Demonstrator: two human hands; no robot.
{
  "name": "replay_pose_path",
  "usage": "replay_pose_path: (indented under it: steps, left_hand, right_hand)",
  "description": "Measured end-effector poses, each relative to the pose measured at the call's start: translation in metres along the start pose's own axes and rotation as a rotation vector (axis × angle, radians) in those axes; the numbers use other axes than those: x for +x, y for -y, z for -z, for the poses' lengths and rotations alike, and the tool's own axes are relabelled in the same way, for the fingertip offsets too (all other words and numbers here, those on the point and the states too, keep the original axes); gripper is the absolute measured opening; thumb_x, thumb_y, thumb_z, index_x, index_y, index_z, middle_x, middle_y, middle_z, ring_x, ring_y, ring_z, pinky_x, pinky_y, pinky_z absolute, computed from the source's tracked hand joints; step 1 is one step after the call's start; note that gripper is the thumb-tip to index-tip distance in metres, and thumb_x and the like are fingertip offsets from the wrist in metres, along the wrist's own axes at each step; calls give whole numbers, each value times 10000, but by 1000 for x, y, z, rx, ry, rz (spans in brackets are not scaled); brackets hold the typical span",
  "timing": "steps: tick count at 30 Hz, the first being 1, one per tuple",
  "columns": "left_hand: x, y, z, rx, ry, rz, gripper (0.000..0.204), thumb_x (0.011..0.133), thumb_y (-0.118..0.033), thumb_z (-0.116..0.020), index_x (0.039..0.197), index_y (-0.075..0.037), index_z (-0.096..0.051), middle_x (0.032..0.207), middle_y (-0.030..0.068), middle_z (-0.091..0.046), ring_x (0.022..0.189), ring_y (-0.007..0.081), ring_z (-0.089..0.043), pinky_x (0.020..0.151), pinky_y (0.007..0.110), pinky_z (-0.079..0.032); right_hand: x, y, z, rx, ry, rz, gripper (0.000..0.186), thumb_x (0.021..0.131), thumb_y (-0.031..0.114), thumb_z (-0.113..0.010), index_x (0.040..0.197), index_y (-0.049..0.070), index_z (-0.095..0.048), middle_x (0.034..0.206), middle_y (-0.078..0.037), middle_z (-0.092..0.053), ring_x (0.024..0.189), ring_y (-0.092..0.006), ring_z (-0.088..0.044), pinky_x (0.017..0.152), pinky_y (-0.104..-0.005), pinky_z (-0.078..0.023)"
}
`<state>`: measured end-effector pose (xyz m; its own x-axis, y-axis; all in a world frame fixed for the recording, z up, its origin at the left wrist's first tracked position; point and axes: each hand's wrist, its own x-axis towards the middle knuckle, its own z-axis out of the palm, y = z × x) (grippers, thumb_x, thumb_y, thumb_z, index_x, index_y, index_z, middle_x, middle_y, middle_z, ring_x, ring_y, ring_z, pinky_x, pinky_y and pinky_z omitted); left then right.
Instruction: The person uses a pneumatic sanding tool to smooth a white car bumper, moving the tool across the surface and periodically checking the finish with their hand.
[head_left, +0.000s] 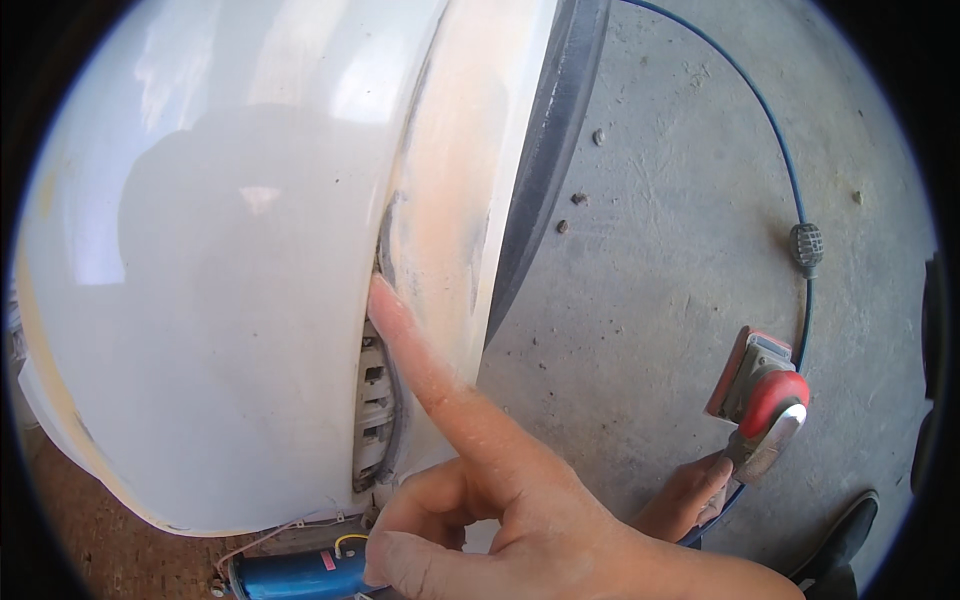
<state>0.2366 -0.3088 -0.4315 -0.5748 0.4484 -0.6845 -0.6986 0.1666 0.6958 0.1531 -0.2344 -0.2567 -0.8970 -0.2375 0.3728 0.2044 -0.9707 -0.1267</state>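
Observation:
My right hand [520,500] reaches in from the lower right. Its index finger is stretched out, and the tip touches the seam between a large glossy white panel [250,380] and a narrower sanded strip [450,150] with beige and grey patches. The thumb and the other visible finger are bent, with nothing seen between them. Partly hidden behind my right forearm, my left hand [695,490] grips a red and grey power sander [775,405] by its handle. The sander's flat rectangular pad is turned away from the white panel, up off the floor.
Beneath my fingertip, a grey slotted bracket [372,410] shows in the gap. A dark trim edge [550,130] borders the strip. A blue hose [765,100] with a mesh-covered coupling [806,245] curves over the concrete floor [650,290]. A blue cylinder [290,575] and a dark shoe [850,530] sit low in view.

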Motion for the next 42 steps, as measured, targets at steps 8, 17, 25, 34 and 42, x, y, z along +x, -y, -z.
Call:
replay_pose_path:
  steps: [8, 17, 25, 34, 42]
  left_hand:
    - [-7, 6, -13, 9, -43, 5, 422, 1082, -482, -454, 1174, -94, -594, 641, -72, -302, 548, 61, -279, 527, 273, -235]
    - [-7, -7, -9, -105, 33, 27, 431, 1070, -489, -475, 1222, -104, -599, 664, -81, -286, 559, 50, -265, 518, 280, -208]
    - [-9, -14, -11, -41, 12, 1, 376, 1103, -418, -419, 1117, -76, -576, 640, -54, -352, 547, 73, -331, 532, 277, -274]
    - [-10, -9, -7, 6, -14, -19, 377, 1131, -357, -358, 979, -56, -528, 617, -34, -425, 534, 91, -400, 548, 268, -349]
    - [-4, -5, 5, -32, 9, -34, 382, 1128, -374, -369, 1017, -51, -540, 627, -39, -409, 537, 81, -383, 545, 271, -344]
  right_hand:
    - [-32, 29, 17, -575, 79, -41, 790, 918, 16, -645, 1636, 136, -339, 608, 11, -583, 545, -46, -500, 527, -219, -400]
    - [1, 19, -4, -186, 25, 3, 891, 936, 17, -651, 1680, 170, -184, 705, -19, -646, 580, -34, -527, 532, -211, -410]
    - [-10, 36, 7, -9, 9, -317, 830, 954, 27, -627, 1668, 157, -224, 704, -59, -673, 584, -64, -590, 547, -240, -481]
    - [-26, 9, 4, -271, -20, -196, 871, 907, 44, -674, 1660, 159, -253, 726, -30, -661, 566, -65, -525, 539, -250, -440]
    - [0, 0, -4, -518, 63, -123, 970, 853, 53, -707, 1665, 148, -184, 727, -85, -680, 500, -163, -559, 511, -285, -447]
